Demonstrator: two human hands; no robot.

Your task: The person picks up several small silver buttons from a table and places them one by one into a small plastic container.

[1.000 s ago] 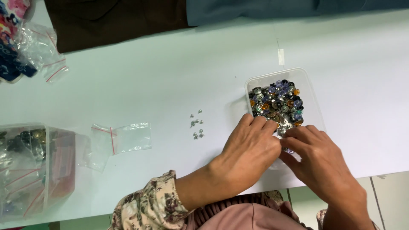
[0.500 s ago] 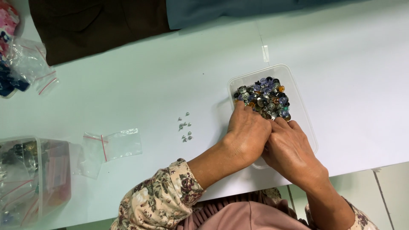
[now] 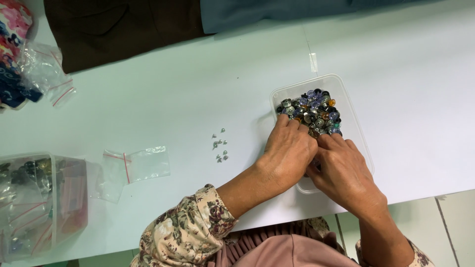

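Note:
A clear rectangular plastic tray [image 3: 355,123] lies on the white table [image 3: 198,99], holding a heap of small multicoloured beads and metal pieces [image 3: 311,111] at its far end. My left hand [image 3: 289,155] rests over the tray's near left rim, fingers curled toward the heap. My right hand [image 3: 344,173] lies beside it inside the tray, fingertips meeting the left hand's. What the fingertips pinch is hidden. A small cluster of tiny silver pieces [image 3: 220,146] sits on the table left of the tray.
An empty clear zip bag [image 3: 138,164] lies left of the silver pieces. A clear box of bagged items [image 3: 39,198] stands at the near left. More bags and a patterned cloth [image 3: 20,54] are far left. Brown and blue fabric [image 3: 148,24] lines the far edge.
The view has shifted slightly. Both hands stay together at the tray's near end, with the fingers working among the beads.

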